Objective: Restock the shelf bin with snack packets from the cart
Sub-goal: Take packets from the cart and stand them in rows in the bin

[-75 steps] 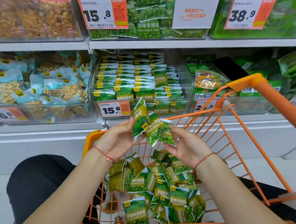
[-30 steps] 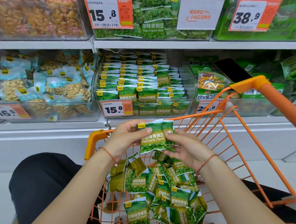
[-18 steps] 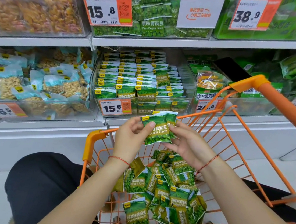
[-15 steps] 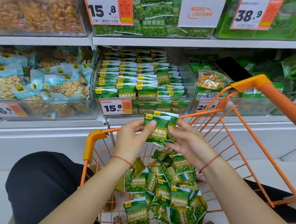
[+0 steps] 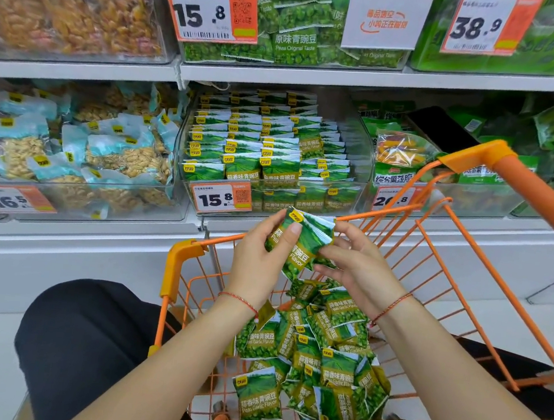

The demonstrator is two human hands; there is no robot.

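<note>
Above an orange cart (image 5: pixel 539 203), the left hand (image 5: pixel 260 256) and right hand (image 5: pixel 358 269) together pinch a small stack of green pea snack packets (image 5: pixel 303 243). More packets (image 5: pixel 311 357) lie heaped inside the cart. Just beyond, the clear shelf bin (image 5: pixel 357 150) holds neat rows of matching packets behind a 15.8 price tag (image 5: pixel 221 198).

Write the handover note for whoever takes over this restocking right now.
Left hand: grips a small stack of pea packets above the cart.
Right hand: fingers on the same stack from the other side, squaring it.
Shelf bin, behind the 15.8 tag: several rows of packets standing in it, with bare space along its right side.
Cart: a loose heap of packets lies on its floor.
Done: bin partly filled.
Left: place the held stack in the bin, then move the heap over.
</note>
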